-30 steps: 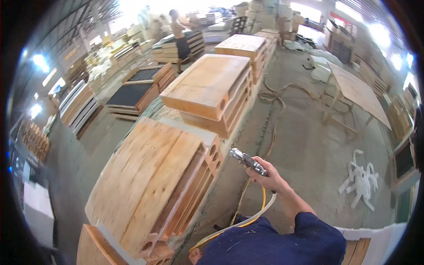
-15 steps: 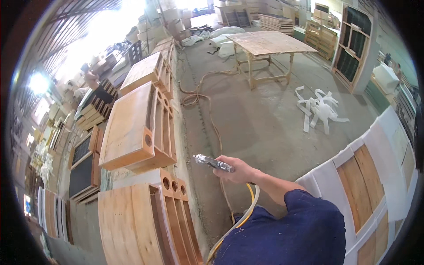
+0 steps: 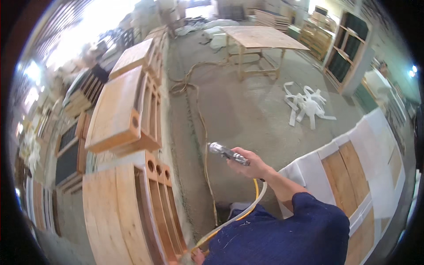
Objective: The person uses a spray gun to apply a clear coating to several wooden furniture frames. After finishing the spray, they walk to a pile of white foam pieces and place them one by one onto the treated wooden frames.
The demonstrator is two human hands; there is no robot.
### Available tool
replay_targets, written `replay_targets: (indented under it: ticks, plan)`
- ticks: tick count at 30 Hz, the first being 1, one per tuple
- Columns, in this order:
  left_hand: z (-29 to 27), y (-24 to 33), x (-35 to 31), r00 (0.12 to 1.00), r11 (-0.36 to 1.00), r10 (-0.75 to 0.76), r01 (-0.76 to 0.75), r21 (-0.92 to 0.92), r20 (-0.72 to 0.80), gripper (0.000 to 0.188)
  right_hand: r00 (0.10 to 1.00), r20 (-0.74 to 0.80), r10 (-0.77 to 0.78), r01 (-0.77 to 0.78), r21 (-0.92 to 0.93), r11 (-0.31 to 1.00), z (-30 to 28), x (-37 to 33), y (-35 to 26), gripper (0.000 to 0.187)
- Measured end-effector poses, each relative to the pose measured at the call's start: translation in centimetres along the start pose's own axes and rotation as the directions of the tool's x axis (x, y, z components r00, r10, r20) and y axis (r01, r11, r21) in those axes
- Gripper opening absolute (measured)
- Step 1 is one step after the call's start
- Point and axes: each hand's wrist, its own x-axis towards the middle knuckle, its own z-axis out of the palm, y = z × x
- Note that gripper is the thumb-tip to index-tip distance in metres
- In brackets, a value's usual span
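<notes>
Right hand: fingers closed round a silver metal hand tool, held out ahead of the body above the grey floor.
Tool nose: aimed at ten o'clock from the hand, touching nothing.
Right forearm: bare, angled back toward four o'clock into a short navy cloth sleeve.
Hoses: a pale flexible hose and a thin yellow hose curve from below that hand toward seven o'clock.
Left hand: low at seven o'clock, beside the hoses, partly hidden; cannot tell its grip.
Woodwork: a pale plywood box frame with round holes, eight o'clock.
Farther: a tangle of white strips, between one and two; a plywood-topped table, twelve.
</notes>
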Motion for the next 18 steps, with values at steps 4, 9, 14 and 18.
replay_targets:
  ticks: [4, 9, 14, 18]
  plan:
    - [-0.9, 2.0, -3.6, 0.99, 0.99, -0.138, 0.137, -0.032, -0.041, 0.025, 0.995, -0.027, -0.097, 0.098, 0.029, 0.995, 0.0, -1.3, 3.5, 0.023]
    - [-1.4, -4.4, -2.7, 0.978, 0.975, -0.09, 0.047, -0.218, -0.19, 0.029, 0.996, 0.067, -0.052, 0.043, 0.131, 0.991, 1.5, 1.6, 1.4, 0.018]
    - [1.0, -0.2, -1.8, 0.994, 0.996, -0.046, 0.037, -0.087, -0.103, 0.03, 0.962, 0.195, -0.19, 0.198, -0.024, 0.98, 1.6, 7.4, 1.3, 0.033]
    - [6.4, 6.6, 2.8, 0.999, 0.996, 0.008, -0.006, 0.087, -0.031, 0.03, 0.919, 0.301, -0.254, 0.286, -0.065, 0.956, -2.3, 12.6, 3.1, 0.038]
